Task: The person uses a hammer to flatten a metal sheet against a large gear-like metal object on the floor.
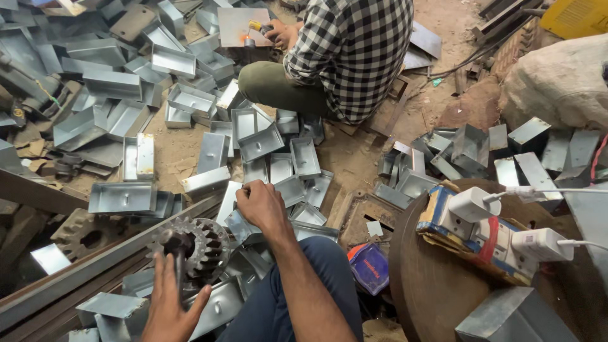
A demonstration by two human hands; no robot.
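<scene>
My right hand [261, 206] reaches forward and grips a small folded sheet-metal tray [240, 227] at the near edge of a heap of such trays [278, 171] on the dirt floor. My left hand [166, 303] rests with fingers spread against a dark toothed gear [201, 244] on a shaft, low at the left. My knee in dark blue trousers [316, 278] is between the two arms.
Another person in a checked shirt [354, 50] sits ahead, working with a tool on a metal sheet [240, 25]. A round metal drum top [430, 285] at the right carries a power strip with white plugs [500, 234]. Steel beams [76, 272] lie at the left.
</scene>
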